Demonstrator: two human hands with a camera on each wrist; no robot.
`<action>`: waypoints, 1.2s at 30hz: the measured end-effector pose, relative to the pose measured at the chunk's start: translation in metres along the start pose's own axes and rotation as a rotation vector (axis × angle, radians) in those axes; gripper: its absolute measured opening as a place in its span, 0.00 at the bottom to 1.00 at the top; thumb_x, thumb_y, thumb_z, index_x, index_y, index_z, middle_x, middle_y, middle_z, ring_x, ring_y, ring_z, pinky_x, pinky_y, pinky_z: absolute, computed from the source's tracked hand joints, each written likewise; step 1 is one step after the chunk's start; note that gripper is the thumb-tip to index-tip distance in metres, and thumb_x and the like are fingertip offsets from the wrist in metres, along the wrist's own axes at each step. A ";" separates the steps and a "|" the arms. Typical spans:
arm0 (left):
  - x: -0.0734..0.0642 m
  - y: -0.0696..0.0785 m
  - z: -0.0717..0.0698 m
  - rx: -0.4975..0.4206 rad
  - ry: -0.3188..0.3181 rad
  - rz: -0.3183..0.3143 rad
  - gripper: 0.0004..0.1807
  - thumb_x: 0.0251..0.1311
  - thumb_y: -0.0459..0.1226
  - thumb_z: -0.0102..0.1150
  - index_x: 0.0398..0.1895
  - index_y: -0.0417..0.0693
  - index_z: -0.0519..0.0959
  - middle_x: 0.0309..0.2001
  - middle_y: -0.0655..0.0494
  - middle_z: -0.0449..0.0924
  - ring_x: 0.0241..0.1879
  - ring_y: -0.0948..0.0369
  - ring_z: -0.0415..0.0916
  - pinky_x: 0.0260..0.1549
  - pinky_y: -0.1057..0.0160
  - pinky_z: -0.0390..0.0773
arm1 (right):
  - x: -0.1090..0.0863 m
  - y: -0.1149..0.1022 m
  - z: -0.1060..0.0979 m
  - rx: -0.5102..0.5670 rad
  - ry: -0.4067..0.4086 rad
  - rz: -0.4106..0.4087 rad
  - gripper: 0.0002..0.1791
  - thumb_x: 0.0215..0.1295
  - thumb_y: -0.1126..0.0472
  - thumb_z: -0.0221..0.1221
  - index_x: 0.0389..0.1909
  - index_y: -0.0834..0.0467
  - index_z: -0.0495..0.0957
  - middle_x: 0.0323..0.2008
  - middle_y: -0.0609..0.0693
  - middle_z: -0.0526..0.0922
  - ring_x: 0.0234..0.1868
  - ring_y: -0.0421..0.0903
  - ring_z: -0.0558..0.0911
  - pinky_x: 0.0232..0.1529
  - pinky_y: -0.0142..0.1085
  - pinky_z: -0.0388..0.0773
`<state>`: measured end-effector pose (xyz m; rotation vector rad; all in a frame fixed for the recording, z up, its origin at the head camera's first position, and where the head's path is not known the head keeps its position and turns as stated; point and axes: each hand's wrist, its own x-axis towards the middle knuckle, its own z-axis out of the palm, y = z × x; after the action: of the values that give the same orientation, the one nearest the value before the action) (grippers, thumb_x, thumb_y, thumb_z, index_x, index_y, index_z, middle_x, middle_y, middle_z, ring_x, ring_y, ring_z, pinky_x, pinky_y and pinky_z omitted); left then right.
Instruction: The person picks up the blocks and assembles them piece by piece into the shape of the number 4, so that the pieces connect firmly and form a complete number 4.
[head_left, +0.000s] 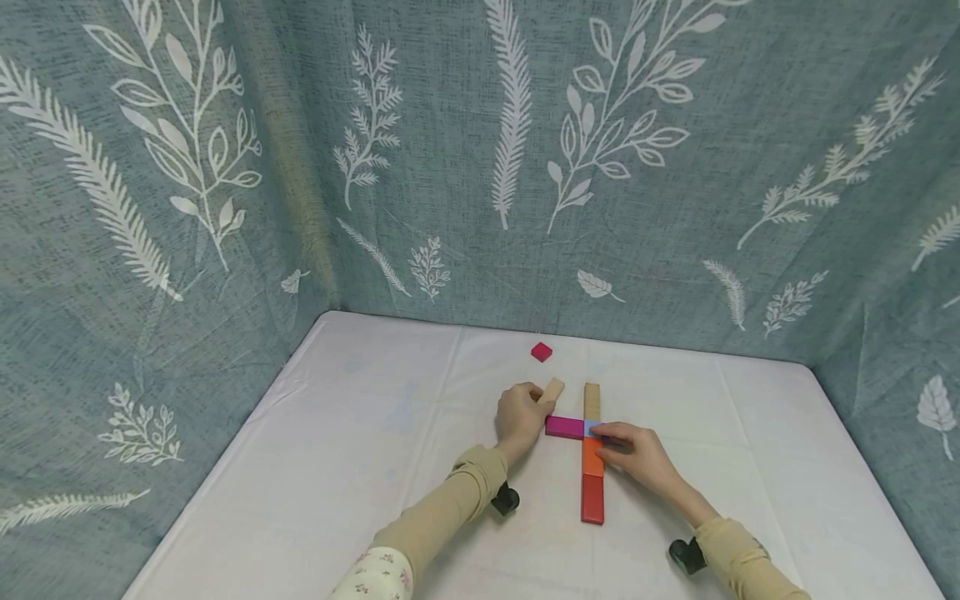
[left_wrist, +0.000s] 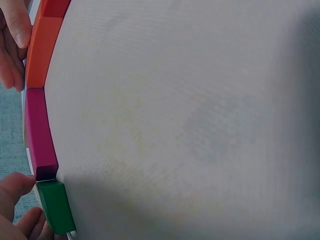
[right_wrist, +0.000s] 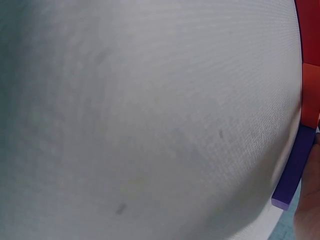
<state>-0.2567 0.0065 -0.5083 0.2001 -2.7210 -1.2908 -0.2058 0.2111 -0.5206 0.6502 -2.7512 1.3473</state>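
Observation:
My left hand (head_left: 521, 412) pinches a plain wooden block (head_left: 553, 390), which slants up and away from its thumb and fingers. Just right of that hand lies a magenta block (head_left: 564, 427). In the left wrist view a green block (left_wrist: 57, 207) meets its end, beside the left fingers; the hand hides it from above. My right hand (head_left: 645, 454) reaches over the block row, index fingertip on a light-blue piece (head_left: 589, 428) and thumb beside the orange block (head_left: 592, 457). In the right wrist view a purple block (right_wrist: 294, 167) runs alongside that hand.
Below the orange block a red block (head_left: 592, 499) extends toward me. Another plain wooden block (head_left: 592, 402) lies above the light-blue piece. A small crimson block (head_left: 542, 352) sits farther back on the white-covered table (head_left: 375, 400), before a teal leaf-patterned curtain (head_left: 450, 167).

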 end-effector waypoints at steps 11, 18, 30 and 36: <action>0.001 0.001 0.002 -0.001 -0.006 0.008 0.11 0.51 0.41 0.69 0.36 0.44 0.84 0.30 0.56 0.84 0.29 0.64 0.76 0.28 0.66 0.75 | 0.000 0.002 0.000 -0.014 0.001 0.021 0.19 0.56 0.67 0.65 0.50 0.60 0.81 0.48 0.56 0.84 0.53 0.56 0.80 0.52 0.43 0.78; 0.007 0.004 0.001 -0.017 0.026 0.019 0.13 0.52 0.42 0.68 0.37 0.43 0.84 0.32 0.54 0.84 0.32 0.61 0.78 0.30 0.63 0.77 | 0.000 0.004 -0.002 -0.014 0.006 -0.001 0.19 0.56 0.66 0.65 0.50 0.60 0.81 0.48 0.56 0.84 0.52 0.56 0.80 0.52 0.43 0.78; 0.046 0.022 -0.022 0.002 0.088 0.047 0.19 0.51 0.41 0.68 0.42 0.36 0.83 0.39 0.45 0.86 0.40 0.51 0.82 0.41 0.55 0.79 | 0.002 0.002 -0.002 0.005 0.003 -0.002 0.19 0.55 0.67 0.65 0.50 0.61 0.81 0.48 0.57 0.84 0.52 0.55 0.81 0.52 0.42 0.78; 0.066 0.029 -0.041 0.020 0.112 0.038 0.21 0.51 0.42 0.69 0.44 0.36 0.83 0.41 0.44 0.86 0.42 0.49 0.82 0.43 0.54 0.79 | 0.001 0.003 -0.001 0.003 -0.006 0.012 0.19 0.56 0.66 0.65 0.51 0.60 0.80 0.49 0.56 0.83 0.52 0.55 0.80 0.52 0.43 0.78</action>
<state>-0.3165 -0.0178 -0.4568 0.2144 -2.6312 -1.2054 -0.2076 0.2130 -0.5218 0.6400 -2.7630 1.3548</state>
